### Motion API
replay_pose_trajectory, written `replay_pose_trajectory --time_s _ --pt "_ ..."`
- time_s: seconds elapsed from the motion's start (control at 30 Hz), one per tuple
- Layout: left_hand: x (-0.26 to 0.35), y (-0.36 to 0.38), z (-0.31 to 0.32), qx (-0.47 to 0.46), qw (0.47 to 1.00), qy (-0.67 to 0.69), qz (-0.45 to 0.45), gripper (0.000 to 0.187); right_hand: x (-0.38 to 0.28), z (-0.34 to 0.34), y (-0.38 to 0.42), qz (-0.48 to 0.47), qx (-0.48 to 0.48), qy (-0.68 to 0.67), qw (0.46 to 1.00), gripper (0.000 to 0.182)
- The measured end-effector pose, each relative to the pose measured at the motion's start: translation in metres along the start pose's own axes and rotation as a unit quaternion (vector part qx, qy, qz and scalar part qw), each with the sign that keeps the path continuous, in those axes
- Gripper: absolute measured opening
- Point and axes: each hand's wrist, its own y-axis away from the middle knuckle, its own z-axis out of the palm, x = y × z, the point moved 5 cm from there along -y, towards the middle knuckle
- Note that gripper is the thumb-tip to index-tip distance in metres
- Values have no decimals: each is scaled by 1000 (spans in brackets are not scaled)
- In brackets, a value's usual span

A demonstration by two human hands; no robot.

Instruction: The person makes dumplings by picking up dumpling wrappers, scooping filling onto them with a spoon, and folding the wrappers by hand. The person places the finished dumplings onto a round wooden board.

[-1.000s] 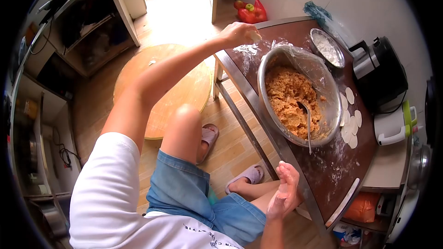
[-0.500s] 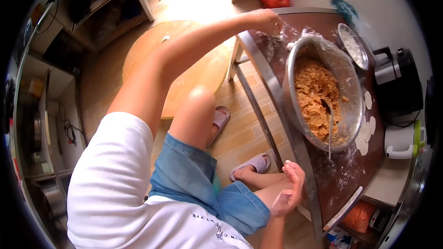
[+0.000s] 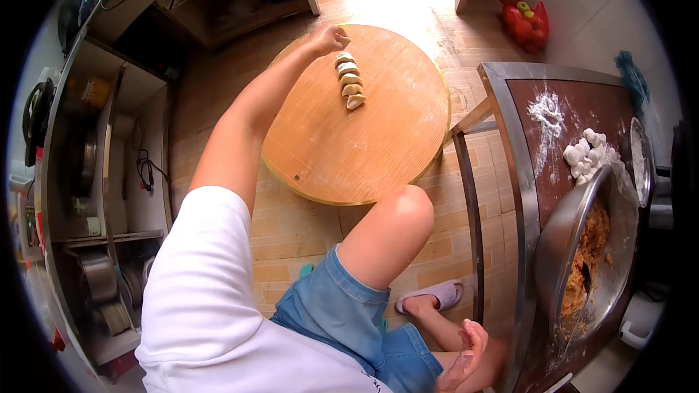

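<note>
On the round wooden board (image 3: 386, 131), several folded dumplings (image 3: 350, 80) lie in one row. My left hand (image 3: 329, 40) is stretched out over the far edge of the board, just beyond the end of that row. Its fingers are pinched together; what they hold, if anything, is too small to make out. My right hand (image 3: 466, 356) rests low near my leg, palm turned up and fingers loosely curved apart, with nothing visible in it. White traces show on its skin.
On the brown table (image 3: 542, 196) at right stand a steel bowl (image 3: 557, 255) of orange-brown filling (image 3: 595, 236) with a spoon, white dough pieces (image 3: 586, 154), scattered flour (image 3: 546, 118) and a flour dish (image 3: 639, 160). A red bag (image 3: 528, 28) sits on the floor. Shelves (image 3: 138, 167) line the left.
My left hand has moved from above the floured table corner to the far side of the board. The view has swung left, uncovering the dumpling row. My right hand stays low by my leg.
</note>
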Motion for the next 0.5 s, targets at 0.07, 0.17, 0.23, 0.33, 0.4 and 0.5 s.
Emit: replay_pose_trajectory --time_s 0.07,0.17,0.23,0.33,0.4,0.5 --pt "-22 -24 14 18 999 -39 5 32 0 10 -10 29 -3 -13 999 48" --pt "-52 -52 45 18 998 -56 21 28 4 26 -30 81 -47 38 995 63" --pt "-67 -64 60 10 997 -76 34 28 6 36 -41 88 -60 50 993 61" --pt "-88 -75 79 -13 997 -60 37 28 12 43 -50 89 -78 53 992 61" --pt "-91 -74 84 -8 998 -22 56 28 17 46 -50 99 -81 40 991 60" --pt "-87 -70 81 -7 997 -28 74 27 22 46 -45 117 -87 15 989 59"
